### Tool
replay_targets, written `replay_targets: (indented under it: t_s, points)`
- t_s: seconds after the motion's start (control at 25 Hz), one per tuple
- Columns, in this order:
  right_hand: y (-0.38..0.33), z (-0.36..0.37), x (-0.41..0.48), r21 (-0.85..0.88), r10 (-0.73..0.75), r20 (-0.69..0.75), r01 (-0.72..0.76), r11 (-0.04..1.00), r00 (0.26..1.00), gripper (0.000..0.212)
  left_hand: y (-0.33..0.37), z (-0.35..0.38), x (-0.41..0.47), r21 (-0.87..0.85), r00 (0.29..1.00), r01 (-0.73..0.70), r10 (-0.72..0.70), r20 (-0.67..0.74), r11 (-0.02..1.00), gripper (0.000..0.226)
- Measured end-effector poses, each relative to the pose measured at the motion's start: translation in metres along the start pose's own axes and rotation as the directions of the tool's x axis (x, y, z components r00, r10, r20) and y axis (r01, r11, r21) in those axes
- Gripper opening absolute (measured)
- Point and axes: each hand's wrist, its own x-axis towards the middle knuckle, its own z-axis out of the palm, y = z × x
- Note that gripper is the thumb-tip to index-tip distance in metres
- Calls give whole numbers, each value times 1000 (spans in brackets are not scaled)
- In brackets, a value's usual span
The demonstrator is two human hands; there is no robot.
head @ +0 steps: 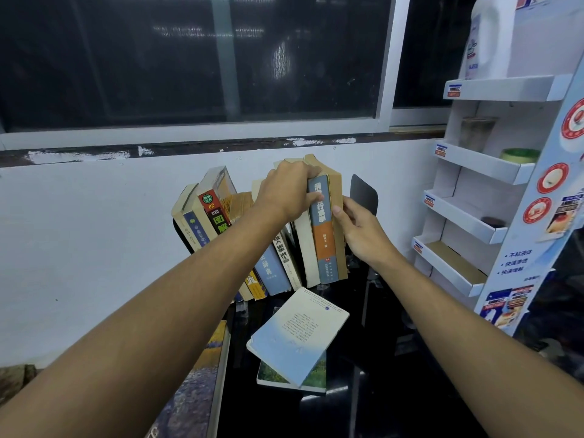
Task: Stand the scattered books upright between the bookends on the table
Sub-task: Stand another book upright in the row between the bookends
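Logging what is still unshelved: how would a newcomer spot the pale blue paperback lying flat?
Find the row of upright books by the white wall, on the glossy black table. In front of it lies the pale blue paperback, askew on a green-covered book. It alone shows a whole sky-like cover with a text block.

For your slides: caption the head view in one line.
Left hand and right hand hold the rightmost standing books beside the black bookend.
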Motion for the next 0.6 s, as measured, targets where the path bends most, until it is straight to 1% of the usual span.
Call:
replay_targets:
  t_s: [0.24,0.4,0.48,0.56,0.6]
  points:
    - [-8,-3,-4,-28,26,34,-25,999,999,40,-1,1,-1,18,1000,-8,8,1,1000,44]
    - [-19,-12,-5,-138,18,55,-10,990,998,45,-2,0,-5,-35,999,-23,24,36,999,45]
    - [-26,-13,-10,-203,-5,29,10,979,1000,49,-2,-6,-10,-76,998,-45,48,44,996,40]
    - [-34,-14,-17,-274,-49,-20,41,961,999,56,-1,-13,-20,-94,997,-78,79,8,993,34]
    - [-39,-14,-21,-290,-69,-42,54,956,997,59,1,-17,-28,-92,996,-90,89,-16,992,38]
